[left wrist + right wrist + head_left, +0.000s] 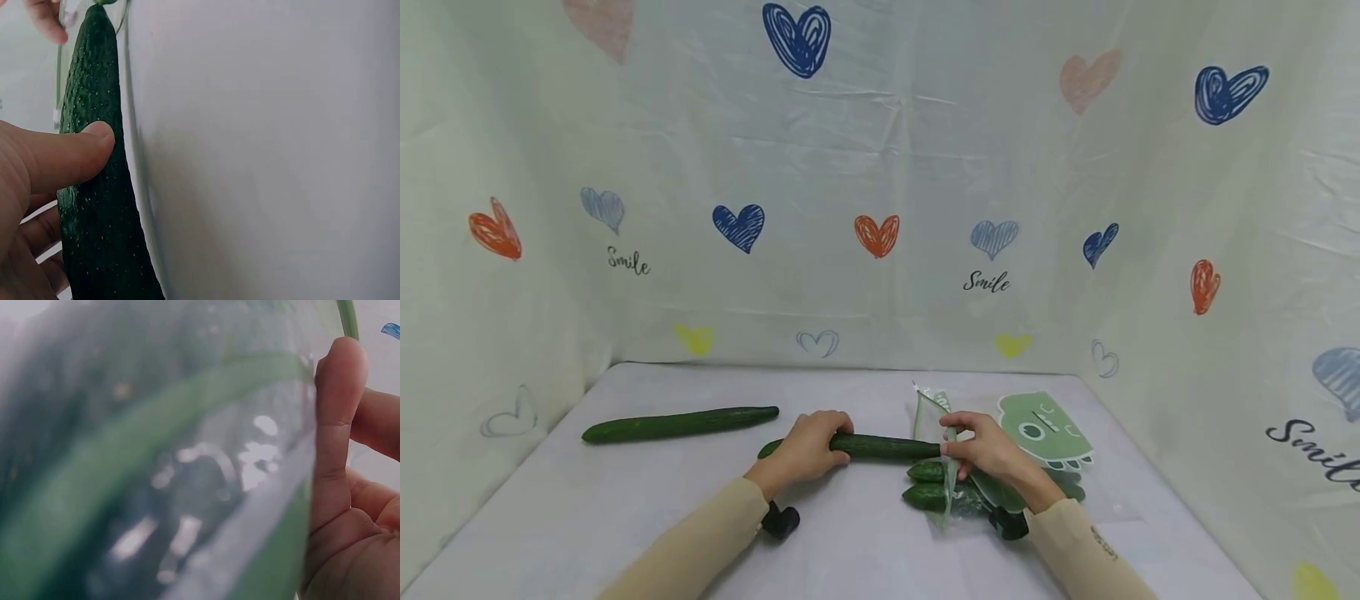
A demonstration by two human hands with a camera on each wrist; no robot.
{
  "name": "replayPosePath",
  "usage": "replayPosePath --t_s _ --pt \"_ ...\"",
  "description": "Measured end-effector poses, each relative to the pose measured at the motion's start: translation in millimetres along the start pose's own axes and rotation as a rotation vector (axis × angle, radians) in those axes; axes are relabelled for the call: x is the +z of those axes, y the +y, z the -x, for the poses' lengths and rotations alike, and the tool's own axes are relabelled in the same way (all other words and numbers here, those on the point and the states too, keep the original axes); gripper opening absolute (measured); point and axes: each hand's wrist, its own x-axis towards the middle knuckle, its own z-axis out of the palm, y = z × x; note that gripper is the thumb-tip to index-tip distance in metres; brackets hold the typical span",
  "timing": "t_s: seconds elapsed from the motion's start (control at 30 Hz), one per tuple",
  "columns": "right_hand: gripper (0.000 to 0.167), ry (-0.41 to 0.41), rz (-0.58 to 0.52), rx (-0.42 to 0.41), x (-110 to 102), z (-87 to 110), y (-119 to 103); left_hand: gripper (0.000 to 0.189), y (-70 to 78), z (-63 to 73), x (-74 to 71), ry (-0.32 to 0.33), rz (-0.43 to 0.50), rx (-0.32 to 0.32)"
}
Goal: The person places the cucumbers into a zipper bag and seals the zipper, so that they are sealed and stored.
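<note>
My left hand [808,446] grips a long dark green cucumber [891,447] from above, its thumb [87,156] lying along the bumpy skin in the left wrist view. The cucumber's right tip is at the mouth of a clear plastic zip bag [1037,429] printed with a green cartoon creature. My right hand [988,450] pinches the edge of that mouth, beside the tip. Two more cucumbers [925,497] lie in the bag with their ends sticking out. In the right wrist view the bag's film [187,456] fills most of the picture, blurred and shiny.
Another whole cucumber [681,425] lies on the left side of the white table [850,550]. A pale curtain [880,317] with printed hearts stands round the back and sides. Dark wrist cameras [781,522] sit under both wrists.
</note>
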Motion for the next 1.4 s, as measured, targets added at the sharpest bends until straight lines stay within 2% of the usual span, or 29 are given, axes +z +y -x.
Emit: replayPosePath --t_s 0.17,0.5,0.73,0.93,1.17,1.4 --pt "0.051 0.011 -0.010 -0.004 0.9 1.6 -2.9 0.028 15.2 -9.4 8.5 -0.030 -0.017 0.010" --pt "0.050 0.018 0.007 0.012 0.9 -1.0 -2.0 0.027 42.9 -28.8 26.2 -0.057 -0.027 0.071" --pt "0.050 0.006 -0.004 -0.005 1.5 -1.0 -2.7 0.027 51.9 -35.0 32.1 -0.064 -0.021 0.066" --pt "0.050 0.013 -0.008 -0.004 1.4 0.6 -4.0 0.030 46.0 -30.6 28.5 -0.074 -0.010 0.042" --pt "0.051 0.000 -0.011 0.000 0.6 -0.6 0.3 0.033 24.5 -13.8 14.0 -0.101 0.022 -0.001" --pt "0.052 -0.009 -0.015 -0.004 0.4 -1.1 0.8 0.035 9.5 -0.9 0.9 -0.131 0.054 -0.046"
